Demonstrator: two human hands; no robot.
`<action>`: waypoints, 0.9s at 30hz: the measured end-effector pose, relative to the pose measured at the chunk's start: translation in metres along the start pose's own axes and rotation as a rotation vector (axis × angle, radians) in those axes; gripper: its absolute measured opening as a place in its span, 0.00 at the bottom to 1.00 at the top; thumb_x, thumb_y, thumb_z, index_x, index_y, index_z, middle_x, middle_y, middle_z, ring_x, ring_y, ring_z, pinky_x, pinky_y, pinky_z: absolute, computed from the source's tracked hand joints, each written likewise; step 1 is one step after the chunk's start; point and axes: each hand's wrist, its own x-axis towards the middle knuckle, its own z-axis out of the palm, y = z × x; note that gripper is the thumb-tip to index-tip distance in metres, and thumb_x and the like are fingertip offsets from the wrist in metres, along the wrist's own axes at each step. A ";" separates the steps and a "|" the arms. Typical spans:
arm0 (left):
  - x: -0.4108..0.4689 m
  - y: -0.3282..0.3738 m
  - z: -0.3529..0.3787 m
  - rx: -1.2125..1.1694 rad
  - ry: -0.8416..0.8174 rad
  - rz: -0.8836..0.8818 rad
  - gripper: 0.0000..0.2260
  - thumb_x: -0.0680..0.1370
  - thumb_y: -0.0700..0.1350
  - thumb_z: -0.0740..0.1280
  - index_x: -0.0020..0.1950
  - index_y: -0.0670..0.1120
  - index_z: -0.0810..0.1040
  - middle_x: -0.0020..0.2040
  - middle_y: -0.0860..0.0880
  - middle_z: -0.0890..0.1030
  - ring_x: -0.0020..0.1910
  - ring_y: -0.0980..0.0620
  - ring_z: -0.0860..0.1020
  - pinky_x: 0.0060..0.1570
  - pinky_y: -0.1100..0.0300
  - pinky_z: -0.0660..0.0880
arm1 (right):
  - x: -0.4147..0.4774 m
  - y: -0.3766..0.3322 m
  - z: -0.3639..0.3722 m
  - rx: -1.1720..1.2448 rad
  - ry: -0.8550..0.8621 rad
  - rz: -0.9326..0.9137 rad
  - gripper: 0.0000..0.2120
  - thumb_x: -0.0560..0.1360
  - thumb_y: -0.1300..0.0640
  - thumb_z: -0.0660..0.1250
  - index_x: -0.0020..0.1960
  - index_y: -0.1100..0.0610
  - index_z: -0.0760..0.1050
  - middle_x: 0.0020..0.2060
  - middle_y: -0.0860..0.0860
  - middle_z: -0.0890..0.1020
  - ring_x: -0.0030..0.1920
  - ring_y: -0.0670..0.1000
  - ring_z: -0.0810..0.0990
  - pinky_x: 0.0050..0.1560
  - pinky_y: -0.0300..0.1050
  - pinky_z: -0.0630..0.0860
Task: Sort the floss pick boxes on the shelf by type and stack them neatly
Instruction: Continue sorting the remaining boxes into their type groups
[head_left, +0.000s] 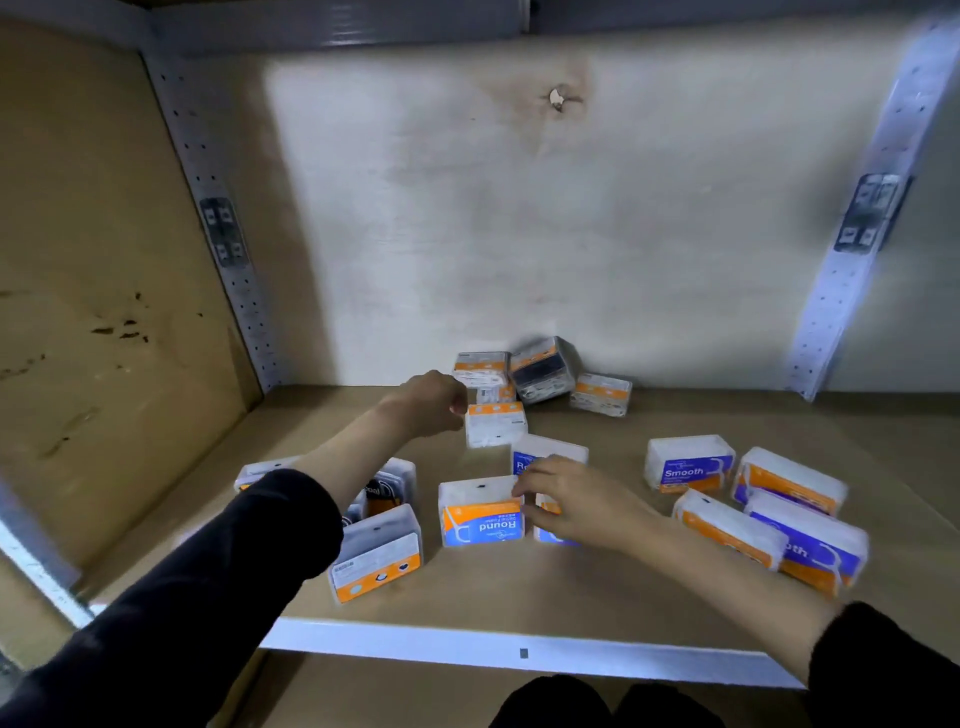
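Reaching deep into the shelf (519, 597), the left hand (434, 402) is curled just beside a small white box with an orange top (495, 423) in the middle of the frame; the picture is blurry there, so I cannot tell if its grip has the box or only touches it. The right hand (576, 501) sits lower, near the center, with fingers bent around a box mostly hidden under it, next to the "Round" box (480, 512). More boxes lie mixed all over: the "Smooth" box (688, 462) and others on the right, dark ones on the lower left, and a loose pile (543, 371) at the back. That pile could tumble if the left hand bumps it. The boxes look like smooth, clear plastic, so they may slip from a weak hold. They are flat-sided blocks, so they should stack well on the plain brown board.
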 end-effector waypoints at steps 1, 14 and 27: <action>0.007 0.000 0.002 0.000 0.002 0.013 0.12 0.75 0.40 0.64 0.58 0.42 0.77 0.60 0.44 0.78 0.58 0.45 0.76 0.56 0.57 0.72 | 0.005 0.005 -0.004 0.007 0.014 0.004 0.15 0.78 0.55 0.59 0.63 0.57 0.74 0.60 0.52 0.76 0.63 0.50 0.71 0.62 0.39 0.68; 0.089 0.002 0.065 0.119 -0.159 0.144 0.28 0.72 0.49 0.71 0.69 0.44 0.67 0.69 0.45 0.70 0.65 0.45 0.71 0.64 0.53 0.70 | 0.126 0.117 -0.030 -0.140 0.192 0.243 0.18 0.76 0.60 0.60 0.65 0.62 0.71 0.64 0.57 0.73 0.66 0.55 0.70 0.64 0.45 0.66; 0.121 -0.018 0.057 -0.169 -0.178 0.156 0.18 0.74 0.43 0.69 0.63 0.41 0.75 0.63 0.43 0.77 0.61 0.47 0.74 0.55 0.63 0.68 | 0.186 0.150 -0.027 -0.299 0.051 0.231 0.17 0.73 0.59 0.64 0.62 0.60 0.74 0.59 0.56 0.77 0.62 0.57 0.72 0.59 0.49 0.69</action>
